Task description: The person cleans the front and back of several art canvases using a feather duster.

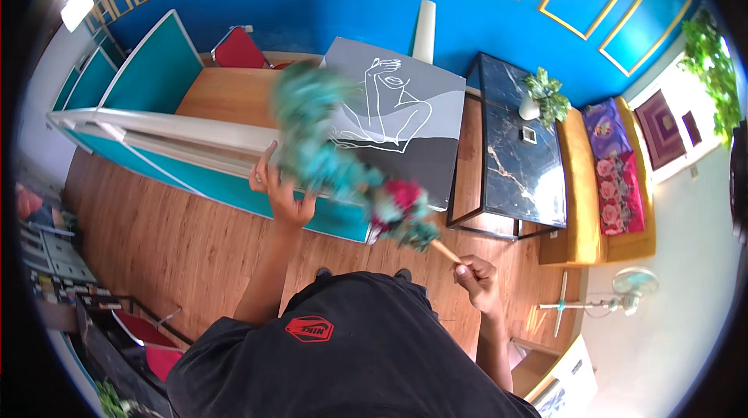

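Note:
My right hand (478,283) grips the light wooden handle (446,251) of a long, fluffy duster (315,126). Its head is mostly teal with a dark red patch near the handle, and the far end is blurred. The duster reaches up and left, over part of a canvas painting (421,102) with white line art of a figure on grey and black. My left hand (284,193) is beside the duster's middle, fingers apart, in front of the white top rail (198,129) of a teal partition. Whether it touches the rail or duster I cannot tell.
Behind the partition is a wooden desktop (228,93) with a red chair (239,48). To the right stand a black marble-patterned table (514,149) with a potted plant (529,108), a yellow sofa (584,184) and a fan (631,289). Another red chair (160,359) is at lower left.

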A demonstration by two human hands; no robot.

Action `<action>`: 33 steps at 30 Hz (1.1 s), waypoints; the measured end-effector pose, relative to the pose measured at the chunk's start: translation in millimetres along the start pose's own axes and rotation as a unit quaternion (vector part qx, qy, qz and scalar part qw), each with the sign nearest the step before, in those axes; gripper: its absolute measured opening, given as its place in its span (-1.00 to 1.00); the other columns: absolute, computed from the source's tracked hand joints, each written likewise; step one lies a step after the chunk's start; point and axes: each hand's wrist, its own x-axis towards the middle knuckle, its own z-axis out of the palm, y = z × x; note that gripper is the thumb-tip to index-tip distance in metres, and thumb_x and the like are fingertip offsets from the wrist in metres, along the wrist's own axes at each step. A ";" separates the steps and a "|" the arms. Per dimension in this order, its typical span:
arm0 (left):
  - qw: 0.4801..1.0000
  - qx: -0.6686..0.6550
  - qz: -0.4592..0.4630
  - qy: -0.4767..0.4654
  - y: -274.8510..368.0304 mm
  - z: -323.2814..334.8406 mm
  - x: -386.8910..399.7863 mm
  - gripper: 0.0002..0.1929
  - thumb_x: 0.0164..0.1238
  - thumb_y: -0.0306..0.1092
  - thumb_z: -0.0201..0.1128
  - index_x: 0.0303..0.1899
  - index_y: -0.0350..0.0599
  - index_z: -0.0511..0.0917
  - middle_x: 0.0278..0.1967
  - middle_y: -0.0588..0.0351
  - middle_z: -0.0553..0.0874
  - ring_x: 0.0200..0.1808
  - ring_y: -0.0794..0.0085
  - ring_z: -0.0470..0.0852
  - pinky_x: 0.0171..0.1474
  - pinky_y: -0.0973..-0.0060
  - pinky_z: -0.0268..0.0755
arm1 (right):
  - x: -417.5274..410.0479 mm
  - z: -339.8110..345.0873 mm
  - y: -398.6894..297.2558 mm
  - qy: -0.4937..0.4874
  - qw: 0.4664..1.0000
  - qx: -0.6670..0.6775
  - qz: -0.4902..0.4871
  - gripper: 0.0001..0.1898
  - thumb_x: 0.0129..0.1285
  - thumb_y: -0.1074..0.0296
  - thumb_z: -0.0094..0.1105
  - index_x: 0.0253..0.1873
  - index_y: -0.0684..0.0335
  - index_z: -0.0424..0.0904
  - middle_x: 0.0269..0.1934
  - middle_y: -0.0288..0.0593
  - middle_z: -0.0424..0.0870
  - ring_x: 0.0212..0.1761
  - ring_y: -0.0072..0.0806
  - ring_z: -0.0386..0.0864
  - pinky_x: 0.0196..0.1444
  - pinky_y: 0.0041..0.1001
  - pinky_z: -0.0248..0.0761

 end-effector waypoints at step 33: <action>0.973 -0.196 0.096 -0.081 -68.5 -24.1 34.8 -0.71 0.23 -0.30 0.47 0.00 0.04 0.72 0.16 0.29 0.68 0.25 0.25 0.56 0.24 0.11 0.11 | 20.9 148.6 -56.0 0.242 0.951 -0.166 -0.099 -0.75 0.57 0.29 0.12 -0.19 0.33 0.62 -0.56 -0.38 0.47 -0.53 -0.71 0.42 -0.48 -0.60 0.24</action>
